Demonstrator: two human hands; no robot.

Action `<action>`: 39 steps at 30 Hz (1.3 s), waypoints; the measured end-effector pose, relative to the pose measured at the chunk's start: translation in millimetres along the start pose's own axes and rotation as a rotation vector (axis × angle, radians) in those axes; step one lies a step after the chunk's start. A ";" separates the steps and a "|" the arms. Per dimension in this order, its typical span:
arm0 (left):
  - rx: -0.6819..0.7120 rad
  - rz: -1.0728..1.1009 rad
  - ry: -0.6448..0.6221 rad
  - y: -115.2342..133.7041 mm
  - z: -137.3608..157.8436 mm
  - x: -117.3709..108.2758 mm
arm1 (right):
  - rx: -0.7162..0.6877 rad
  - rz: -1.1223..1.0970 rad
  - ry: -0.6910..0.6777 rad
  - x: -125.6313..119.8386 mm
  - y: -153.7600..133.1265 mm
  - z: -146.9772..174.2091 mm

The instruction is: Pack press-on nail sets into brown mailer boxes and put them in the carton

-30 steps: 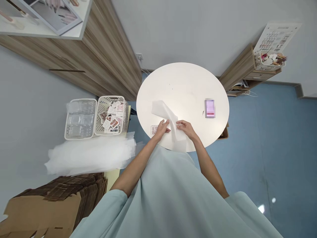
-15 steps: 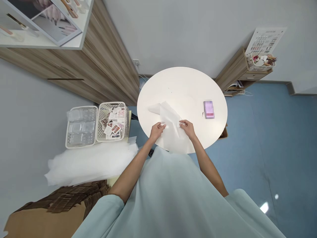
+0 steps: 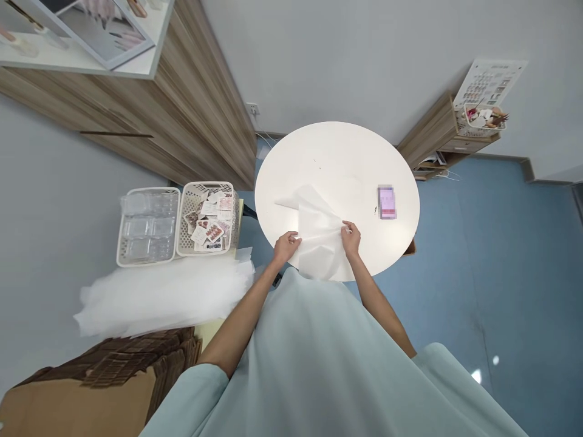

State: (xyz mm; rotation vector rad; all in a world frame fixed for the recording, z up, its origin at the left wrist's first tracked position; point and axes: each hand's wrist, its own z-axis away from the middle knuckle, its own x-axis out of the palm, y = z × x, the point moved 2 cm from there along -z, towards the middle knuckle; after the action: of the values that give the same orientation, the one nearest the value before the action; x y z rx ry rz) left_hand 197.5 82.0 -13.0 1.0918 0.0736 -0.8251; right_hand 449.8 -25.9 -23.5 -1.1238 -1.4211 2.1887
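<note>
Sheet (image 3: 319,224) stretches wider than before, pinched by left hand (image 3: 286,247) and right hand (image 3: 350,239); purple item (image 3: 387,202) lies apart on table (image 3: 339,144).

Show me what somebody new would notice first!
Probably the rounded white table in the middle, where a left hand and right hand flank a thin translucent white sheet near its front edge. Then perhaps the purple rectangular object toward the table's right and the long white filmy heap at lower left.

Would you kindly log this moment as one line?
left hand: at translucent sheet, left edge | right hand: pinching its right edge | purple item: on table
</note>
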 end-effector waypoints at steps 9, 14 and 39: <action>0.036 -0.121 -0.160 -2.3 15.7 11.4 | -0.030 0.014 -0.314 27.7 1.8 2.9; 0.020 -0.061 -0.021 -4.1 8.0 9.4 | -0.032 0.121 -0.267 30.7 -4.9 -12.7; 0.454 -0.683 -0.106 -27.3 0.6 -17.0 | 0.069 0.273 -0.113 -11.9 28.1 -33.1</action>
State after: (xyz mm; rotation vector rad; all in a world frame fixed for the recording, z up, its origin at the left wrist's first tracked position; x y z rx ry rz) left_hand 168.2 85.5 -26.0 1.4718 0.1824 -1.5650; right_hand 486.6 -25.3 -49.4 -1.2515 -1.2886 2.5046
